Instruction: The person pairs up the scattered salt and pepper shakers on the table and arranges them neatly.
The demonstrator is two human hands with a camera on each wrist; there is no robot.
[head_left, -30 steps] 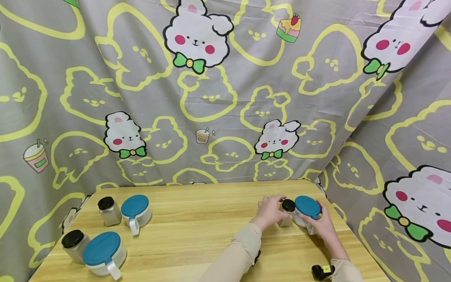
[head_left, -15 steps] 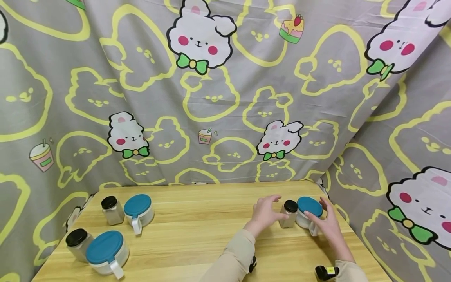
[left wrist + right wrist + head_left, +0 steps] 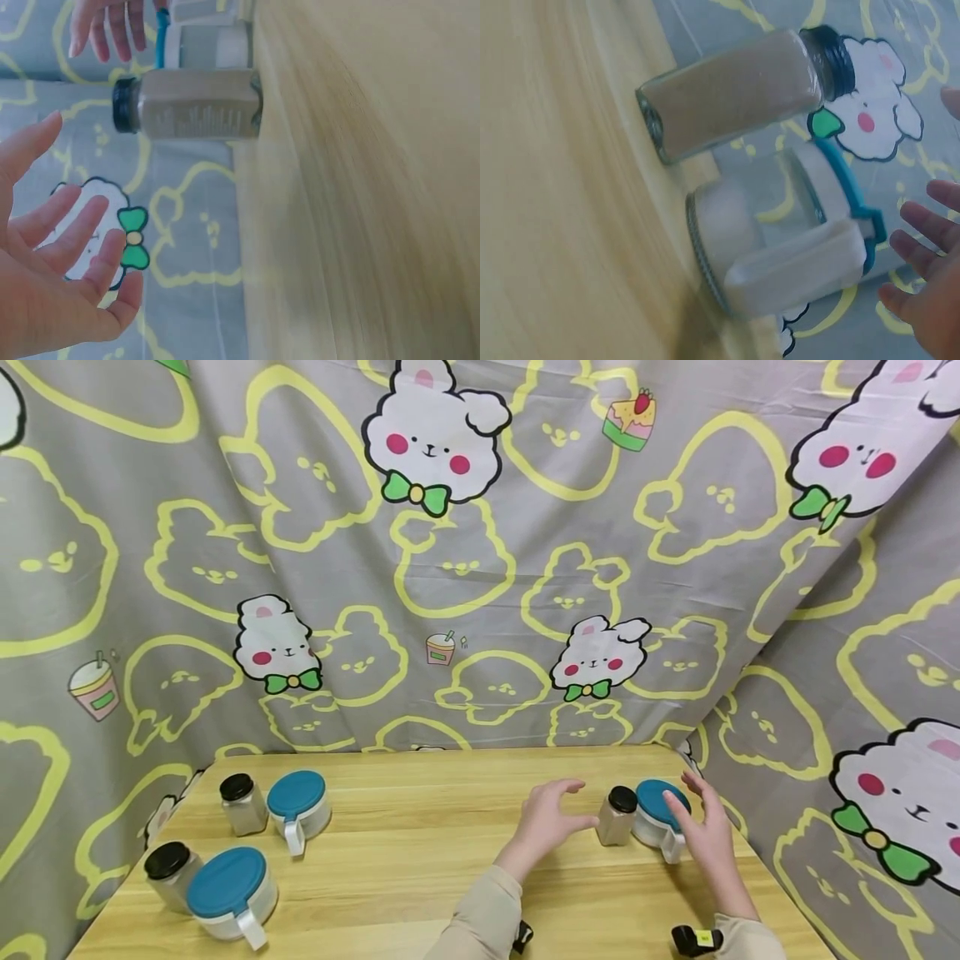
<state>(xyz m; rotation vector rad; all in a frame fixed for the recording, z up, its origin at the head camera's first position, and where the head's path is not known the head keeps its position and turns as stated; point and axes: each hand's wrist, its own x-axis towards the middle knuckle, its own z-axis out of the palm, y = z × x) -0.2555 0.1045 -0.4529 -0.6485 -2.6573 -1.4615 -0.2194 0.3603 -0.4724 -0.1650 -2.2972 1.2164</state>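
Observation:
On the right of the table a spice jar [image 3: 615,828] with a black cap and brownish contents stands upright. Close beside it is a clear glass seasoning pot [image 3: 769,206] with a blue lid and white handle. My left hand [image 3: 547,820] is left of the spice jar, fingers spread and apart from it, as the left wrist view also shows. My right hand [image 3: 708,831] hangs loosely open by the pot, covering part of its lid in the head view. In the right wrist view a gap separates its fingers [image 3: 919,225] from the pot.
At the table's left stand two more black-capped jars, a rear one [image 3: 243,808] and a front one [image 3: 174,878]. Each has a blue-lidded pot beside it, one behind [image 3: 298,797] and one in front [image 3: 231,889]. A patterned curtain [image 3: 465,610] hangs behind the wooden table [image 3: 420,835].
My left hand has let go of the spice jar and drawn back to the left. My right hand has come off the pot and its fingers have spread. Jar and pot stay standing.

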